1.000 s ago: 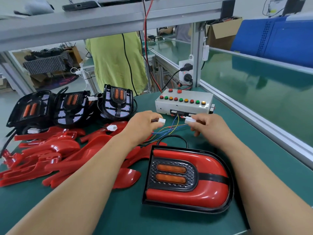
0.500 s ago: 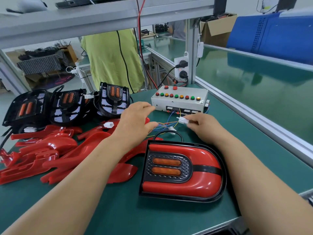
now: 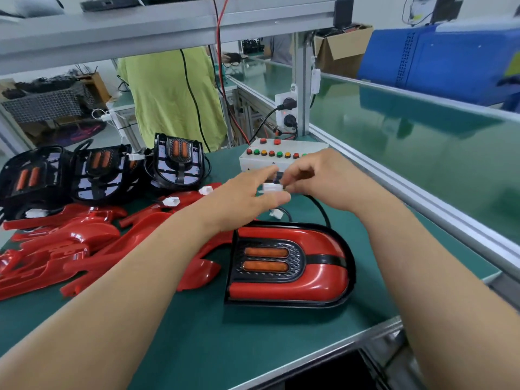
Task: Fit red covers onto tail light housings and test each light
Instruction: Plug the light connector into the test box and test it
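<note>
An assembled tail light (image 3: 289,266), red cover on black housing, lies flat on the green mat in front of me. Its black cable (image 3: 320,209) loops behind it, and a loose white plug (image 3: 277,213) lies by its far edge. Just above it, both hands meet on a white connector (image 3: 271,188). My left hand (image 3: 244,198) pinches it between thumb and fingers from the left. My right hand (image 3: 323,178) pinches its right end with curled fingers. The grey test box (image 3: 253,161) with coloured buttons stands right behind my hands, partly hidden by them.
Several loose red covers (image 3: 64,243) are piled at the left. Three black housings (image 3: 177,161) without covers lean behind them. A power strip (image 3: 285,114) hangs on the post behind the box. An aluminium rail (image 3: 422,192) bounds the mat on the right. A person in green stands behind.
My left hand let go of its plug, which now lies on the mat, and moved right to meet my right hand on the white connector. The view shifted slightly.
</note>
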